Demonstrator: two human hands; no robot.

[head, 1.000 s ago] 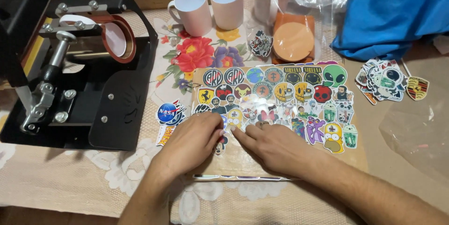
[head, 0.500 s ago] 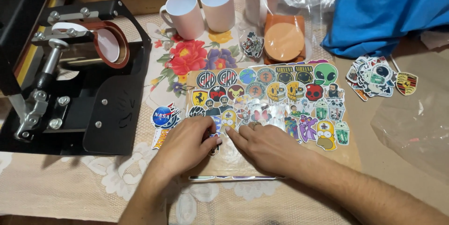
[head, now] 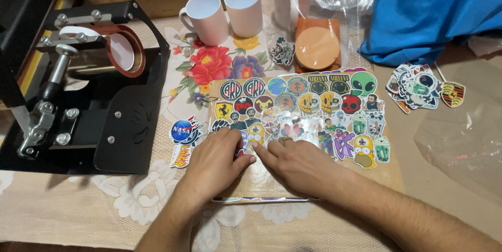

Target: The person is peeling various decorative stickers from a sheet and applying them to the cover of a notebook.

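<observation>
While both the left hand [head: 214, 160] and right hand [head: 295, 163] press fingertips together, seemingly pinching one sticker [head: 254, 136], neighbouring stickers may lift or tear.

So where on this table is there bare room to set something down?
Free: the lace cloth in front of the black mug press, left of the left hand. Crowded: the sticker board, the white mugs behind it, and the loose sticker pile by the blue cloth.
</observation>
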